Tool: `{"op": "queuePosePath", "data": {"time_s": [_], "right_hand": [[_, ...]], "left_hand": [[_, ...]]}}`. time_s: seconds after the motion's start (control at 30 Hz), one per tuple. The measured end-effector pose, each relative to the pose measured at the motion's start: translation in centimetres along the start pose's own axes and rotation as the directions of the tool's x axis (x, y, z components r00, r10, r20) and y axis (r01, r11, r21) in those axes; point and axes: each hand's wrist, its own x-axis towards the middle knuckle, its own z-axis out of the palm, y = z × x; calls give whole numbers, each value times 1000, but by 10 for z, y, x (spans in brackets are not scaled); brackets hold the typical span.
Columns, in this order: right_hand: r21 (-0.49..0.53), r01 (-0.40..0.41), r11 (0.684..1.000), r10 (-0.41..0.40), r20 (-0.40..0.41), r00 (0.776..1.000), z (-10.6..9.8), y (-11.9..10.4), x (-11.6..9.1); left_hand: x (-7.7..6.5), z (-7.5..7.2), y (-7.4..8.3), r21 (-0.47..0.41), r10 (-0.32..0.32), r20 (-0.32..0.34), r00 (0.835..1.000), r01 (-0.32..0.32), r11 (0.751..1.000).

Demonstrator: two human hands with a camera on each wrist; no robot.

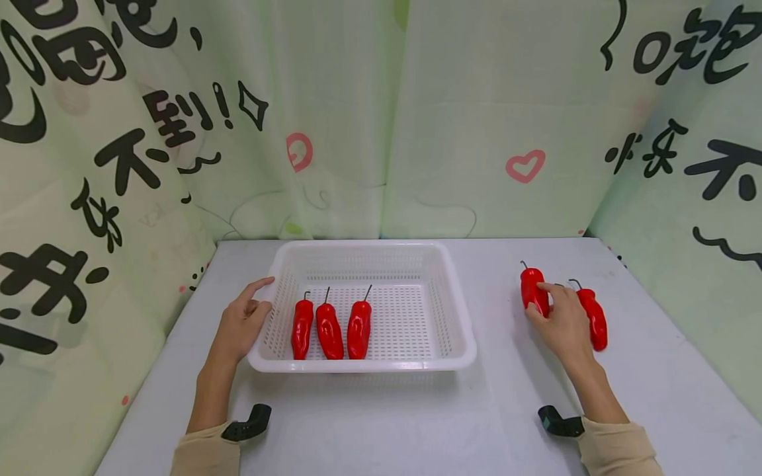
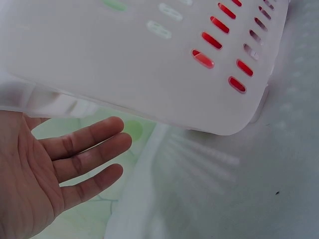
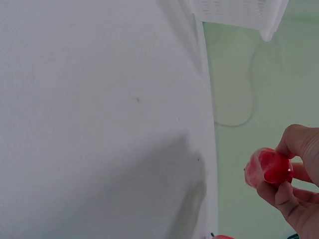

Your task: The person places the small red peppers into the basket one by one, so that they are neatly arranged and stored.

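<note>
three red peppers in white basket

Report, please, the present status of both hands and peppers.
Left hand touching white basket. Right hand gripping red pepper. Three peppers in basket, another pepper beside right hand. No obstruction visible.

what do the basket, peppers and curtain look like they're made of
Basket: most likely moulded plastic, white with a slight sheen; the smooth rounded rim and regular slots suggest it.
Peppers: smooth, glossy red skin with bright highlights; real flesh or plastic imitation, the look leaves it open.
Curtain: probably thin fabric, matte and printed, since it hangs in soft folds.
</note>
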Motion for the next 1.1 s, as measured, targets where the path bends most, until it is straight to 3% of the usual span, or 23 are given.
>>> {"op": "queuePosePath", "data": {"time_s": [1.1], "right_hand": [[102,138,985,-129,-87,988,-7,-56,-11]], "left_hand": [[-2,-1,1,-12,-6,6,1000,6,1000]]}}
